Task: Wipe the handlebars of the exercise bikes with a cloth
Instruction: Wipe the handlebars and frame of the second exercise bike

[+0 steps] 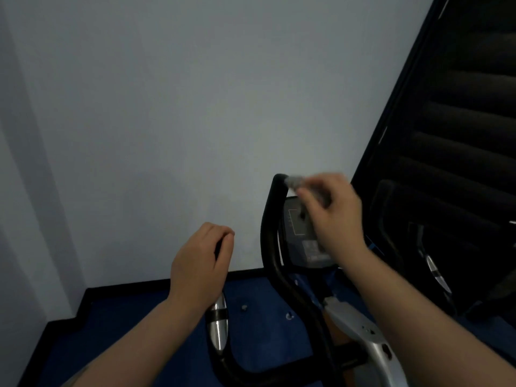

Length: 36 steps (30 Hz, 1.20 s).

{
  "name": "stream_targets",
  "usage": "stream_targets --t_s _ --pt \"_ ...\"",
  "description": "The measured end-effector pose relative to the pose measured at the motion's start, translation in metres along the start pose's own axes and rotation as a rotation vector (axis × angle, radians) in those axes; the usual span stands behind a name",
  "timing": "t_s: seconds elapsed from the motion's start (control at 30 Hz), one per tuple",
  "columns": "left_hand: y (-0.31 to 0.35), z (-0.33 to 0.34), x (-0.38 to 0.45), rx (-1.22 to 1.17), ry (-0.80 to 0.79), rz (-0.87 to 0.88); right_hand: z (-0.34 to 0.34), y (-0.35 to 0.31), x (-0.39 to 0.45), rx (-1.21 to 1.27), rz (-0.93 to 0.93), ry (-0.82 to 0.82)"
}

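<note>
Right hand (pixel 331 216) pinching what appears to be a grey cloth (pixel 296 182), blurred, against the far tip of the black handlebar (pixel 269 241), left hand (pixel 199 259) closed around the near-left grip, console (pixel 303 236) between, blue floor (pixel 134 331) beneath.

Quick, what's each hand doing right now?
Left hand: closed around the left handlebar.
Right hand: closed on a grey cloth, pressed to the right handlebar's top.
</note>
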<state>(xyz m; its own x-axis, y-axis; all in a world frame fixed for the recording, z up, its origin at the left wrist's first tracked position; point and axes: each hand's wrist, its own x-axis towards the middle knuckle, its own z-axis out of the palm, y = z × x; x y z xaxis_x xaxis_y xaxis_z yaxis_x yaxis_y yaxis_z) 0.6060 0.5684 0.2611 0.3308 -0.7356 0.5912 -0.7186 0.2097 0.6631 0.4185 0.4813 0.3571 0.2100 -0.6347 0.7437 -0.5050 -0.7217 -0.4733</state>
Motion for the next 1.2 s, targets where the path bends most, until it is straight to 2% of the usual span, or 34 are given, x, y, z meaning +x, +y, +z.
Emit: stream_targets --t_s 0.03,0.1,0.13,0.23,0.33,0.47,0.53,0.63,0.7,0.77,0.8,0.9,0.97,1.1,1.2 --pt "0.0 0.0 0.0 0.002 0.001 0.0 0.002 -0.006 0.019 0.026 0.006 0.051" --pt "-0.001 0.0 -0.001 0.005 -0.009 -0.005 0.017 -0.015 0.038 0.09 0.095 -0.009" --pt "-0.001 -0.001 -0.001 0.003 -0.013 -0.008 0.025 -0.017 0.036 0.119 0.144 -0.036" --pt "0.001 -0.002 -0.001 -0.02 -0.02 -0.014 0.034 -0.008 0.006 0.167 0.216 0.067" --pt "0.001 -0.001 -0.001 -0.034 -0.013 -0.023 0.026 0.007 -0.015 0.226 0.357 0.032" --pt "0.0 -0.001 -0.001 -0.017 -0.017 -0.008 0.041 -0.009 0.001 0.46 0.383 0.247" --pt "0.0 -0.001 -0.002 -0.029 -0.02 -0.024 0.057 -0.017 -0.014 0.44 0.406 0.286" --pt "0.001 0.0 -0.003 -0.072 -0.005 -0.037 0.059 -0.01 -0.052 0.366 0.467 0.145" --pt "0.001 0.002 -0.005 -0.081 -0.01 -0.034 0.045 -0.009 -0.047 0.279 0.399 0.124" --pt "0.0 0.001 -0.005 -0.077 -0.018 -0.036 0.035 -0.014 -0.023 0.163 0.152 0.206" --pt "0.001 0.001 -0.006 -0.078 -0.018 -0.038 0.035 -0.019 -0.009 0.085 0.018 0.19" --pt "0.001 -0.003 -0.005 -0.068 -0.034 -0.029 0.049 -0.025 0.002 -0.285 -0.209 0.009" --pt "0.0 -0.005 -0.004 -0.052 -0.052 -0.018 0.055 -0.019 -0.015 -0.387 -0.239 -0.05" --pt "-0.002 -0.009 -0.002 -0.029 -0.089 -0.005 0.046 -0.015 -0.034 -0.315 -0.248 -0.21" --pt "-0.002 -0.007 -0.002 -0.041 -0.074 -0.021 0.039 -0.027 0.004 -0.298 -0.257 -0.047"
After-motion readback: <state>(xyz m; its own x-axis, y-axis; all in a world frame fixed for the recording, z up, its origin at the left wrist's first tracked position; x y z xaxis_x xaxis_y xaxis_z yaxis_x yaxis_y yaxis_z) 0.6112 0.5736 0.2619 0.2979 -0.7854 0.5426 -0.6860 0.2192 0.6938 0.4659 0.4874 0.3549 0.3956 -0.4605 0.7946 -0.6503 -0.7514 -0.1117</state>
